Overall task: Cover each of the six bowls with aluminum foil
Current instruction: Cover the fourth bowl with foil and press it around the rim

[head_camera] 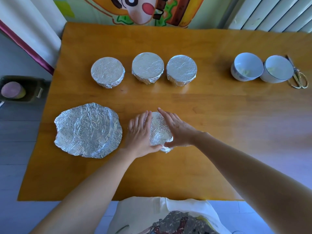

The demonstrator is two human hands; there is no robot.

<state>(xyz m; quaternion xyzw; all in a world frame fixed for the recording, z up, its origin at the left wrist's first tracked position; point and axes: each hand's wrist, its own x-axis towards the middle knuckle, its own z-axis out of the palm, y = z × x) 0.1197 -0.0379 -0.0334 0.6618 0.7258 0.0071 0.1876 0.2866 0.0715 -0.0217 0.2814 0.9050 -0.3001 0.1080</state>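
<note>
Centrally on the table (219, 115), toward its near edge, the left hand (141, 134) and right hand (178, 130), fingers straight, press flat against opposite sides of the foil-wrapped bowl (159, 130) between them.

three foil-covered bowls (147, 68) behind, two bare bowls (247, 66) right, foil-draped bowl (159, 129) front.

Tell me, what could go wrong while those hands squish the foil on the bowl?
The near bowl's foil could rip where the left hand and right hand press it down. The two uncovered bowls stand close together beside the scissors, so grabbing one might knock the other. The loose foil sheet lies beside the left hand and might get brushed aside.
</note>
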